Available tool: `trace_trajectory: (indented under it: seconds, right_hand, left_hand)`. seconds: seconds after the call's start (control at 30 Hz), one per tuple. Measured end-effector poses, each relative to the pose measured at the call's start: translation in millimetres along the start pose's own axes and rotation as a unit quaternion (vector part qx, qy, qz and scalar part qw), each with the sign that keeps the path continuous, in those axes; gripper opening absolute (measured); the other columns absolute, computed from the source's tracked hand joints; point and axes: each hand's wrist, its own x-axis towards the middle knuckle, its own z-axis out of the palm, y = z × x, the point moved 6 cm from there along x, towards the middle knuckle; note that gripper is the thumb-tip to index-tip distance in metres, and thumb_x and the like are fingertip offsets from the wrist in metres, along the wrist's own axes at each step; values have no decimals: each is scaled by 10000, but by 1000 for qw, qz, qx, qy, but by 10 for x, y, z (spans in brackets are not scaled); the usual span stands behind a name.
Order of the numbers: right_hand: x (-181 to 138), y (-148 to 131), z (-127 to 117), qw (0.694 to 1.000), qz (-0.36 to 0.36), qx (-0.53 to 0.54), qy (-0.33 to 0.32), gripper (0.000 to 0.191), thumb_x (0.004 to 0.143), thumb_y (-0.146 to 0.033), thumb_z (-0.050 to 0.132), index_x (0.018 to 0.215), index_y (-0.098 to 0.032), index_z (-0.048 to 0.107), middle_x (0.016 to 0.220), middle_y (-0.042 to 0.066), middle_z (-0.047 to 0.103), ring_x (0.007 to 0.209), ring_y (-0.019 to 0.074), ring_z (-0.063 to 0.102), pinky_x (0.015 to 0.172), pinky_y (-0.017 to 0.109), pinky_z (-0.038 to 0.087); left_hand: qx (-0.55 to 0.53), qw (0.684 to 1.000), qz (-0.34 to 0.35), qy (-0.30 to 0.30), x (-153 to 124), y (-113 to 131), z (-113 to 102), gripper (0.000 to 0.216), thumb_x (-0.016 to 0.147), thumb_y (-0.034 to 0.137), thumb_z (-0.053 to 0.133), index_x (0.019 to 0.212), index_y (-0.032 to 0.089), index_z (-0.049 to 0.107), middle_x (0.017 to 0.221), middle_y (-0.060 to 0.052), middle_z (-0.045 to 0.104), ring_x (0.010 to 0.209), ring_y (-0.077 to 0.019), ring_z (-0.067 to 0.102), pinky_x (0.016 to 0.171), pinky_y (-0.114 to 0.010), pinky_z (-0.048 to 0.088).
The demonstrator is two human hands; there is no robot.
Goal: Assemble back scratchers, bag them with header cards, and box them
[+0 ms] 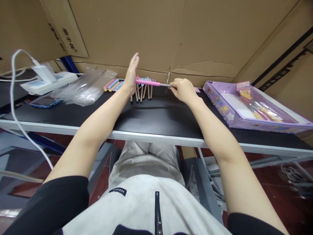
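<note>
My left hand point(131, 74) stands edge-on on the black table point(156, 114), fingers straight and together, palm facing right against a row of several metal-handled tools point(141, 91) with pastel tips. My right hand point(182, 89) is closed in a pinch on the grey end of a pink-handled tool point(150, 83), held level above the row, its pink end reaching toward my left palm. More pastel-coloured pieces point(113, 85) lie just left of my left hand.
A purple open box point(225, 111) with packed utensils sits at the right. Clear plastic bags point(83, 86), a phone point(44, 101) and a white power strip with charger point(46, 80) lie at the left. Cardboard walls point(171, 36) stand behind the table.
</note>
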Motion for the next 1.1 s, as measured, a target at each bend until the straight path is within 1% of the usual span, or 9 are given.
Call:
trace_trajectory:
  seconds: [0.17, 0.27, 0.33, 0.4, 0.53, 0.7, 0.83, 0.97, 1.1]
  right_hand:
    - [-15, 54, -29, 1000, 16, -24, 2, 316, 1042, -268, 519, 1025, -197, 826, 986, 136, 741, 987, 308, 650, 832, 403, 407]
    - [-5, 103, -30, 999, 24, -31, 0, 310, 1029, -254, 522, 1026, -200, 827, 984, 139, 745, 986, 315, 646, 822, 405, 411]
    - [-1, 149, -27, 999, 33, -36, -5, 321, 1025, -248, 513, 1031, -197, 829, 985, 149, 746, 986, 324, 643, 821, 413, 414]
    - [-1, 198, -30, 998, 45, -40, -9, 334, 1026, -241, 499, 1041, -194, 829, 997, 158, 748, 991, 332, 640, 823, 418, 416]
    - [-10, 263, -47, 996, 75, -48, -25, 345, 1036, -241, 488, 1069, -186, 827, 1065, 175, 753, 1022, 345, 644, 843, 432, 422]
    - [-17, 274, -34, 994, 84, -51, -45, 350, 1049, -273, 492, 1128, -199, 826, 1084, 166, 756, 1055, 349, 646, 881, 442, 426]
    - [-18, 300, -2, 994, 87, -45, -49, 367, 1055, -293, 480, 1138, -202, 826, 1074, 160, 758, 1077, 349, 644, 892, 443, 426]
    - [-33, 291, 20, 994, 85, -50, -50, 375, 1051, -289, 475, 1149, -202, 826, 1082, 158, 764, 1084, 350, 650, 886, 440, 434]
    - [-58, 248, 0, 994, 73, -66, -39, 391, 1041, -267, 463, 1154, -177, 826, 1093, 179, 770, 1063, 359, 658, 867, 447, 440]
  left_hand:
    - [83, 993, 12, -79, -159, 77, 174, 557, 1023, 709, 533, 1377, 316, 707, 1489, -95, 704, 1548, -310, 512, 1248, -469, 433]
    - [179, 971, 37, -157, -312, 179, 307, 482, 1029, 619, 594, 1136, 181, 764, 1159, -143, 807, 1229, -308, 711, 1108, -436, 530]
    - [242, 950, 24, -198, -407, 203, 372, 435, 1031, 550, 611, 929, 150, 748, 896, -116, 786, 989, -277, 745, 986, -398, 569]
    - [280, 934, 2, -222, -470, 212, 404, 418, 1047, 482, 585, 812, 159, 709, 746, -82, 719, 811, -240, 717, 869, -361, 572]
    - [294, 930, -2, -223, -480, 268, 378, 369, 1050, 426, 576, 788, 180, 659, 650, -25, 606, 635, -176, 600, 720, -303, 506]
    - [312, 916, 16, -252, -464, 325, 307, 367, 1016, 441, 644, 756, 184, 604, 582, 31, 437, 629, -143, 436, 646, -265, 387]
    - [303, 916, -24, -263, -472, 295, 271, 415, 1062, 428, 589, 723, 211, 488, 604, 45, 371, 590, -116, 331, 606, -267, 308]
    - [280, 919, -78, -268, -480, 194, 291, 416, 1110, 407, 518, 751, 240, 390, 622, 56, 331, 556, -103, 308, 599, -273, 282]
    - [294, 917, -64, -262, -461, 129, 316, 391, 1100, 322, 513, 742, 243, 378, 630, 51, 342, 562, -115, 328, 600, -275, 267]
